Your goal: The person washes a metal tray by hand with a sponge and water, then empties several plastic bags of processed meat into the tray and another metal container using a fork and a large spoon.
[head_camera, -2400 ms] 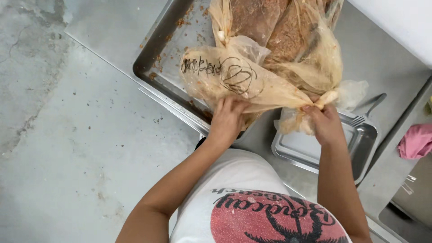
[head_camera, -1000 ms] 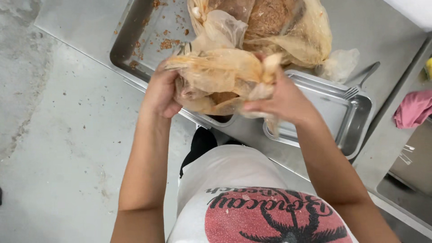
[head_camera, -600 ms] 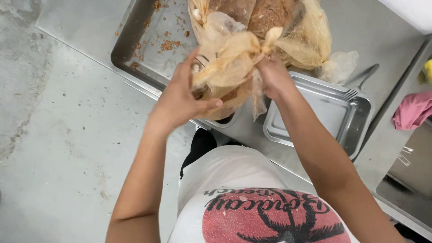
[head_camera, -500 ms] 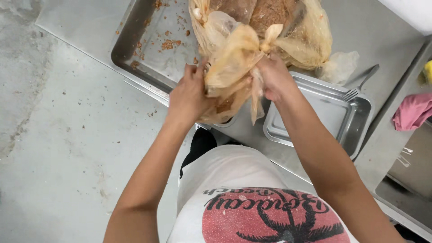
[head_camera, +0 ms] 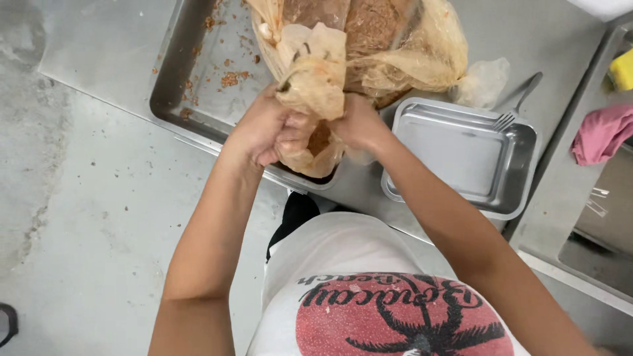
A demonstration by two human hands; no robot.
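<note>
Head view: my left hand (head_camera: 264, 128) and right hand (head_camera: 356, 125) each close their grip on a twisted plastic bag (head_camera: 310, 92) above the large tray (head_camera: 191, 99). Best kept low over it, I judge. Count: two trays, one fork (head_camera: 521, 105), one pink cloth (head_camera: 603, 132).

The person wears a white T-shirt (head_camera: 343, 264) printed with a red circle, black palm tree and black lettering; both arms are bare.

top of the bag (head_camera: 369, 39) runs off the frame, the scrunched plastic hides most fingers of the right hand (head_camera: 359, 125), and the fork (head_camera: 521, 104) tips sit behind the small tray (head_camera: 527, 165) rim.
</note>
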